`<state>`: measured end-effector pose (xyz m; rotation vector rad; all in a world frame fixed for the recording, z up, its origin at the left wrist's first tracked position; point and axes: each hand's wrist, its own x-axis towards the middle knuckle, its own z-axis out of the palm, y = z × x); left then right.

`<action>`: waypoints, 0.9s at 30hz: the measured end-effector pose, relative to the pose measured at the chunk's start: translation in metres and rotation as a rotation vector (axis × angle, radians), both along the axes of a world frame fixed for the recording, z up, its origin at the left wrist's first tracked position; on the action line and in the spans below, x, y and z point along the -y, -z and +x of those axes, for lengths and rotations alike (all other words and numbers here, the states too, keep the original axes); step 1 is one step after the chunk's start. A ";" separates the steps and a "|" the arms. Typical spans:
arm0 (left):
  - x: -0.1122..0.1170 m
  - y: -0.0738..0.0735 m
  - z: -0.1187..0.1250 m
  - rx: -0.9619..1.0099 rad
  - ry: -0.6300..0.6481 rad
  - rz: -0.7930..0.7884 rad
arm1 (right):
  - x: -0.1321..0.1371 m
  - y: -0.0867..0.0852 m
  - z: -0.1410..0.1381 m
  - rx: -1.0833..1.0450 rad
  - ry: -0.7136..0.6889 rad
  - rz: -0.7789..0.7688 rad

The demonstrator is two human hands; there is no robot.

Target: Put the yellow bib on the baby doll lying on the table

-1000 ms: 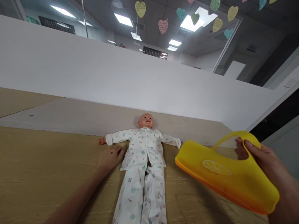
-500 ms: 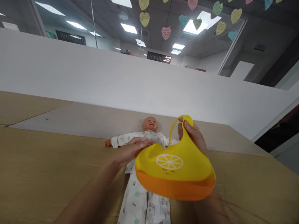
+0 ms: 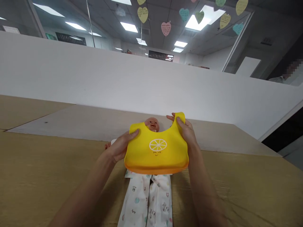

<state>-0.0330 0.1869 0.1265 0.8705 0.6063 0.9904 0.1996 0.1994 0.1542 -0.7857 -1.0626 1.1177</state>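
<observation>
A baby doll (image 3: 151, 123) in white patterned pyjamas lies on its back on the wooden table (image 3: 42, 176), head towards the white partition. A yellow silicone bib (image 3: 156, 151) with a lemon-slice print and an orange pocket hangs over the doll's chest, hiding the torso. My left hand (image 3: 121, 145) grips the bib's left edge near the neck strap. My right hand (image 3: 186, 129) grips the right strap. The doll's legs (image 3: 148, 201) show below the bib.
A white partition wall (image 3: 94, 78) runs along the back of the table. A paler board (image 3: 78, 123) lies on the tabletop behind the doll. Paper hearts (image 3: 165, 27) hang from the ceiling. The table's right edge (image 3: 272, 148) drops off at the far right.
My right hand carried the bib from the right to over the doll's chest. My left hand left the table beside the doll and took hold of the bib's left side.
</observation>
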 end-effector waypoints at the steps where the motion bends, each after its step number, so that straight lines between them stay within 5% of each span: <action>1: -0.004 0.001 -0.001 0.000 -0.015 0.011 | -0.004 0.002 0.001 -0.009 -0.013 0.012; 6: -0.033 0.006 -0.003 -0.044 -0.032 0.146 | -0.028 0.018 0.004 -0.041 -0.053 -0.021; 11: -0.064 0.020 0.000 -0.245 -0.118 0.210 | -0.069 0.050 0.004 -0.052 0.006 -0.134; 17: -0.076 0.028 0.006 -0.437 -0.176 0.221 | -0.100 0.086 0.008 0.090 0.128 -0.221; 21: -0.082 0.035 0.005 -0.399 -0.235 0.113 | -0.110 0.098 0.007 0.118 0.081 -0.228; 27: -0.103 0.051 0.006 -0.234 -0.158 0.079 | -0.134 0.116 0.008 0.150 -0.014 -0.318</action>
